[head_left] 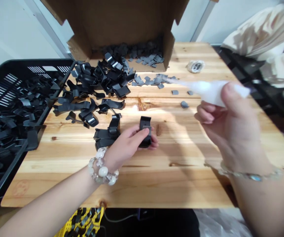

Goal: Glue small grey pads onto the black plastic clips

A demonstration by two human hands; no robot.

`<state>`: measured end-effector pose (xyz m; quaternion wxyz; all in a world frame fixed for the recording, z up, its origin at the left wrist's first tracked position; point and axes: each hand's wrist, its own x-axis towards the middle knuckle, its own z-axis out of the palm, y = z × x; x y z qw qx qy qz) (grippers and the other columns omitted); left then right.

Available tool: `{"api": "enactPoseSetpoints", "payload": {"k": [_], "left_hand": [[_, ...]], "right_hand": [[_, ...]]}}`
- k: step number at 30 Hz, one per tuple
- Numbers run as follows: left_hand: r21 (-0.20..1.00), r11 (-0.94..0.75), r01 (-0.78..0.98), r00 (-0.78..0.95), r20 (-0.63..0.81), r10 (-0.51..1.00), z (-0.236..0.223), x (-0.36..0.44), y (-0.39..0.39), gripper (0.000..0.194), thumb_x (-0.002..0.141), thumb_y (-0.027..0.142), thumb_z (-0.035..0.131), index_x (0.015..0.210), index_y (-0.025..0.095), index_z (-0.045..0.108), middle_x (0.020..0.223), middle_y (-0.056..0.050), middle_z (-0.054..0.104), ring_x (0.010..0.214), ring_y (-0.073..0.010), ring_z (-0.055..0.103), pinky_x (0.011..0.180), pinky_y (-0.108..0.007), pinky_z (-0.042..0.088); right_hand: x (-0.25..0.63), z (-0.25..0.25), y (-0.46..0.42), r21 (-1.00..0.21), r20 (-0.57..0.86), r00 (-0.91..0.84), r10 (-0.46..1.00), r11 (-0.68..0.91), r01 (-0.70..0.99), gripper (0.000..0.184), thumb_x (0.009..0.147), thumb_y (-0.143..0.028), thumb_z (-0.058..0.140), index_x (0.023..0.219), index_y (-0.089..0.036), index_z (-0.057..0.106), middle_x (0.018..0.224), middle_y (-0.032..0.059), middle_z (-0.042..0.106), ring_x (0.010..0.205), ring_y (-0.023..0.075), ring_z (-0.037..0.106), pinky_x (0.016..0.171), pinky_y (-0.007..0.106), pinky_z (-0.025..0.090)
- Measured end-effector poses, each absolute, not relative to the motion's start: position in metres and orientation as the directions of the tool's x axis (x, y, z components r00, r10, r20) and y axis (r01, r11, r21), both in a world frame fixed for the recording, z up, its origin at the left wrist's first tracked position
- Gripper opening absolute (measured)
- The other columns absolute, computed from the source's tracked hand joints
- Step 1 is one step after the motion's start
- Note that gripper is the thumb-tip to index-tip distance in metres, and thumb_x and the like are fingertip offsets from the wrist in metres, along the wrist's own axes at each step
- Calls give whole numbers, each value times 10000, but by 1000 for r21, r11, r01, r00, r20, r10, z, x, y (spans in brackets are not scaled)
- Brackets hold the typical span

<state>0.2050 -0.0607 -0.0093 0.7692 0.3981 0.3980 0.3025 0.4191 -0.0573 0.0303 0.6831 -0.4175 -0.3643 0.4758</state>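
Note:
Over the middle of the table, my left hand [132, 140] grips a curved black plastic clip [145, 121], its thumb pressing on a small grey pad on the clip's face. My right hand [233, 121] is raised at the right, wrapped round a white squeeze bottle [212, 90] whose thin nozzle points left and looks blurred. Just left of my left hand sit several black clips [106, 133] close together. Farther back lies a heap of similar black clips [105, 77], with loose grey pads [154, 80] beside it.
An open cardboard box [129, 23] holding grey pads stands at the back. A black basket [13, 108] full of black pieces is at the left. A roll of tape [195, 66] lies at the back right. Below the table edge is a yellow basket [99, 214] with clips.

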Motion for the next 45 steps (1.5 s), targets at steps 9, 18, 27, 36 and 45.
{"api": "enactPoseSetpoints", "payload": {"k": [9,18,27,36,45], "left_hand": [[920,388,-51,504,-311,806,-10,204,-60,170,921,284,485,994,134,522,855,-59,660,782,-162,661,770,-339,556],[920,390,-36,532,-313,787,-9,205,-61,259,878,339,555,1049,148,516,881,-52,647,781,-162,646,778,-344,551],[886,462,-53,546,-361,756,-8,207,-66,300,877,308,538,1141,166,535,983,-65,669,829,-189,670,774,-338,549],[874,484,-37,560,-383,735,-4,207,-67,146,880,244,492,975,134,505,895,-68,650,773,-159,649,805,-350,528],[858,511,-44,566,-400,721,-5,209,-68,186,873,241,506,1030,140,507,891,-72,680,783,-173,672,794,-346,531]], "right_hand": [[397,15,-66,-902,-238,-128,963,-268,-338,272,649,-123,674,877,-194,544,806,38,631,641,130,559,425,200,335],[384,3,-71,-944,28,-108,994,62,323,119,755,-286,695,771,-193,621,741,9,577,686,150,546,632,302,445],[379,-1,-73,-840,215,-147,965,260,477,37,769,-196,659,766,-188,624,821,28,571,783,172,561,696,303,445],[382,0,-74,-924,120,0,993,111,367,103,768,-277,672,799,-199,613,842,21,644,754,177,582,674,311,455],[377,2,-77,-850,179,-21,984,165,500,38,787,-215,623,795,-182,606,743,4,621,687,150,557,634,277,424]]}}
